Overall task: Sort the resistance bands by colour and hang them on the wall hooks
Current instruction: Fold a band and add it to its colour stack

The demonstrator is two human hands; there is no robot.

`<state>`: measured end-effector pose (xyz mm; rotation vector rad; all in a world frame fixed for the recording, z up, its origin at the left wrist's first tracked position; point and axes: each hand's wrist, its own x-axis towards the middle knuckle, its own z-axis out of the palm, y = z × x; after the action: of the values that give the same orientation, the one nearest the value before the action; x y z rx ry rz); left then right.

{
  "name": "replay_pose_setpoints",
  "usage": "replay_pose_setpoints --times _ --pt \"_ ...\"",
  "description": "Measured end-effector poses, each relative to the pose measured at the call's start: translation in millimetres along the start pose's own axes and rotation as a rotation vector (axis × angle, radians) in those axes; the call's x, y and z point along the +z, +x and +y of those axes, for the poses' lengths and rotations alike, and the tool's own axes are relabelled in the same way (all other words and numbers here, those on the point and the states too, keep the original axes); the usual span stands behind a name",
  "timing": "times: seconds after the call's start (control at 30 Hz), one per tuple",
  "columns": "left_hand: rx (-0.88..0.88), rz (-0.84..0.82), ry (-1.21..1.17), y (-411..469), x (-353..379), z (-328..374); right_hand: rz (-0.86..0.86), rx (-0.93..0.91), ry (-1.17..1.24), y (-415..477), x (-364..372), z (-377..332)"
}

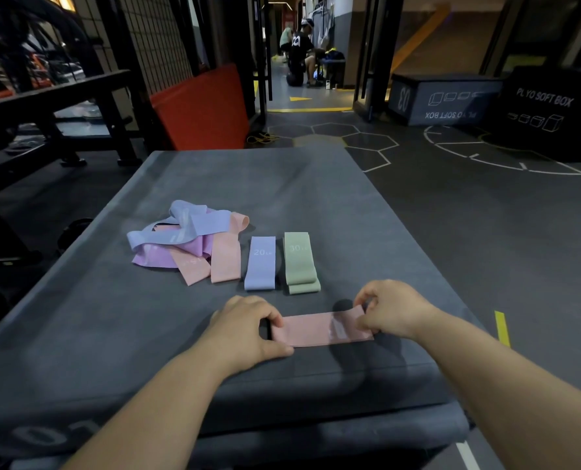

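On the near edge of the grey box top (112, 334), pink band (313, 329) lies flat, left hand (245, 329) and right hand (389, 308) pinching its ends; looks light, limp, stretchy, best held by ends.

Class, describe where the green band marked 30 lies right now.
In the head view, the green band lies flat on the grey box top, immediately right of the folded blue band and beyond the pink band.

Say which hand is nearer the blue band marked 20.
Left. The left hand is just on the person's side of the blue band, holding one end of a pink band; the right hand pinches the other end, farther right, past the green bands.
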<state>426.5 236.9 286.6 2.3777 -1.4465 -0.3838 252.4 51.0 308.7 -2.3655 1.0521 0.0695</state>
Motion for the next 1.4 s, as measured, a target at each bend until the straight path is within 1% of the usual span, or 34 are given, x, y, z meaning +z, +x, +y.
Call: replay_pose_setpoints --times 0.1,0.27,0.43,0.53,0.67,0.87,0.97,1.07,1.2,1.27,1.33,1.4 --pt "0.002 0.055 -0.022 2.3 1.1 -1.0 0.006 0.015 -0.035 2.4 0.7 1.0" --pt "-0.023 0.075 -0.035 6.0 4.4 -0.3 0.013 0.015 -0.069 3.7 -0.7 -1.3" --pt "-0.094 0.067 -0.103 7.1 4.7 1.5 0.011 0.017 -0.071 3.7 -0.8 -2.1" --pt "-0.164 0.026 -0.138 7.6 4.6 3.8 0.008 0.002 -0.035 3.8 -0.9 -4.0" --pt "-0.165 -0.022 -0.079 9.1 3.8 8.2 -0.018 0.004 -0.011 4.2 0.0 -5.7" --pt "-0.166 -0.008 -0.085 6.7 2.5 13.8 -0.021 -0.021 -0.099 2.0 -3.6 -9.2" --pt "-0.135 0.021 -0.104 5.7 -0.1 14.5 0.016 -0.017 -0.081 1.5 -5.1 -9.3" --pt "-0.102 0.079 -0.156 2.0 -3.4 17.8 0.064 -0.006 0.003 2.3 -7.6 -7.8" --pt "-0.017 0.195 -0.207 -1.3 -7.1 21.9 0.078 0.029 0.328 1.0 -7.1 -10.5" --pt "0.051 0.221 -0.177 -2.5 -8.4 23.5 0.09 0.052 0.454 1.6 -5.7 -9.9" --pt "0.119 0.206 -0.083 -2.8 -8.5 23.1 0.06 0.085 0.563 1.8 -5.0 -8.1" --pt "0.171 0.143 -0.004 -2.7 -7.5 22.3 0.008 0.118 0.651 1.1 -6.6 -6.9"
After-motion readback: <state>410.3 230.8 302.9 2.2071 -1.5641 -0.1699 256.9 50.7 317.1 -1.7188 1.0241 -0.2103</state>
